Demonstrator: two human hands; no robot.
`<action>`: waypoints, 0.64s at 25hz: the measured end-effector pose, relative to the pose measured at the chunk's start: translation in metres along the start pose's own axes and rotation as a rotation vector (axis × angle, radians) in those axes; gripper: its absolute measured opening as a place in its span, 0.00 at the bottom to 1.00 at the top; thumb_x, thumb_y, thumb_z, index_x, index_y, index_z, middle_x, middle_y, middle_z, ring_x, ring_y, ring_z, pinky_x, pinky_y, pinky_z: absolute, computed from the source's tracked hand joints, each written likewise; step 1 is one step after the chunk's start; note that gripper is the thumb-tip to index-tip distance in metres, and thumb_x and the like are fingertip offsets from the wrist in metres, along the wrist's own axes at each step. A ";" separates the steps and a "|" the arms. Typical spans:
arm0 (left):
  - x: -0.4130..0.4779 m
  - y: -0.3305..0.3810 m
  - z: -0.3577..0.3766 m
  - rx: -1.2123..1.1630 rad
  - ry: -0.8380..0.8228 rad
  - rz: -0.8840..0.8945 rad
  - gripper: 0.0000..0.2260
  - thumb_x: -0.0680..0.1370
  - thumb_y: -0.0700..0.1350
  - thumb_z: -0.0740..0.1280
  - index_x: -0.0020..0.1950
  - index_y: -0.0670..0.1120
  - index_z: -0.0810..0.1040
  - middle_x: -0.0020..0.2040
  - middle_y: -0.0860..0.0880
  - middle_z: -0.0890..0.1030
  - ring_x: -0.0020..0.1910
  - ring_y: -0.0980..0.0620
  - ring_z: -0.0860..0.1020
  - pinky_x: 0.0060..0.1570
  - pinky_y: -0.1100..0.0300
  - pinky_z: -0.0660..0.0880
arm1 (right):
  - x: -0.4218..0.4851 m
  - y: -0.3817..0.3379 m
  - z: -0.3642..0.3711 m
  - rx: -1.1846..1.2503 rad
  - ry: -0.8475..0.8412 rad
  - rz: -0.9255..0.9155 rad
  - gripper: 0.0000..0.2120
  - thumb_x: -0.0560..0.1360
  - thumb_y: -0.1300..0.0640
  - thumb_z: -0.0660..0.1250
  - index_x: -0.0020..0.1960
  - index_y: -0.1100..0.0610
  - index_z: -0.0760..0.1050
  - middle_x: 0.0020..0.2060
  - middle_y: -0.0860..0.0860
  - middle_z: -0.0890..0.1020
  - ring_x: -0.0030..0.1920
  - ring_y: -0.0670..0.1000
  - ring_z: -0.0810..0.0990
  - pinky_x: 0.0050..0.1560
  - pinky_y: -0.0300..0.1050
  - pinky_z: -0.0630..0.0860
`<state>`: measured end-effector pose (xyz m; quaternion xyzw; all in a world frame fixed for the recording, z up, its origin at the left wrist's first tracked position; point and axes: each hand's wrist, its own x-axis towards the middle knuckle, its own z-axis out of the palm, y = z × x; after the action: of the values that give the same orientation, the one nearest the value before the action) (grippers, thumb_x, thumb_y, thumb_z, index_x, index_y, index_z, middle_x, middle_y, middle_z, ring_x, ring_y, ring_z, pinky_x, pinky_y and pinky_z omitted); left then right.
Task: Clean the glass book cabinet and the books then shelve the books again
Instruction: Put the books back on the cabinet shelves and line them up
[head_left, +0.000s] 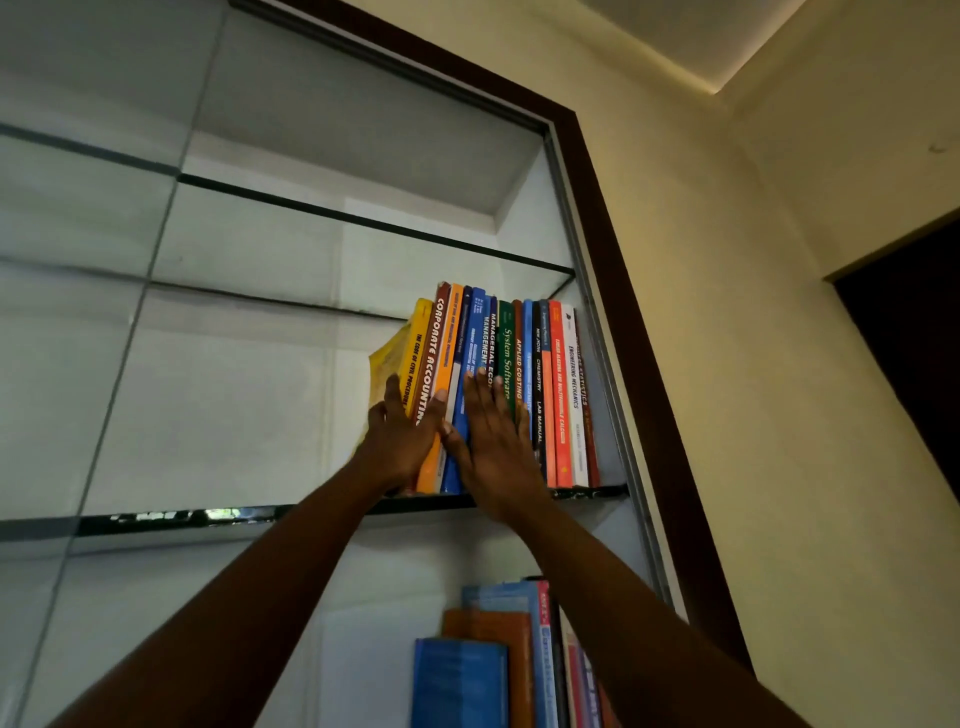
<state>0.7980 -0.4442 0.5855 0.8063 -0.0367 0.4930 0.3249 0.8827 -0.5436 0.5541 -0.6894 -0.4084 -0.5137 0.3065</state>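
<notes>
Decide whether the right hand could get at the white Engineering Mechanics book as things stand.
Probably yes. The right hand lies flat on the row of books, a few spines left of the Engineering Mechanics book, whose spine faces out with nothing before it. Tight neighbours may hinder pulling.

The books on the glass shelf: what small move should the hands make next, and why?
Probably the left hand should press the yellow book rightward until it stands straight. It leans at the row's left end, its cover bulging out, while the other books stand packed toward the right. The right hand lies flat on their spines and can steady them.
</notes>
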 end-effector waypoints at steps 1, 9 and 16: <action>0.001 -0.002 -0.004 -0.038 -0.047 0.014 0.42 0.72 0.70 0.56 0.77 0.52 0.43 0.74 0.40 0.58 0.69 0.39 0.65 0.64 0.42 0.68 | 0.002 -0.001 -0.008 -0.010 -0.058 0.010 0.33 0.78 0.36 0.40 0.75 0.51 0.34 0.75 0.48 0.36 0.72 0.45 0.30 0.73 0.51 0.33; -0.051 -0.015 -0.010 0.804 0.078 0.441 0.38 0.72 0.71 0.36 0.74 0.49 0.33 0.76 0.49 0.37 0.75 0.48 0.38 0.71 0.44 0.42 | -0.024 0.003 -0.050 0.081 -0.043 0.062 0.31 0.81 0.47 0.53 0.77 0.54 0.43 0.77 0.52 0.47 0.76 0.51 0.44 0.75 0.55 0.47; -0.044 -0.032 0.000 1.063 -0.025 0.579 0.43 0.69 0.73 0.27 0.75 0.48 0.44 0.76 0.43 0.42 0.75 0.42 0.39 0.69 0.44 0.37 | -0.034 0.032 -0.029 0.064 -0.160 0.139 0.34 0.80 0.45 0.53 0.76 0.54 0.37 0.75 0.53 0.36 0.74 0.53 0.35 0.73 0.57 0.39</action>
<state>0.7876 -0.4300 0.5337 0.8209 -0.0070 0.5028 -0.2705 0.8927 -0.5920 0.5294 -0.7447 -0.3991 -0.4211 0.3297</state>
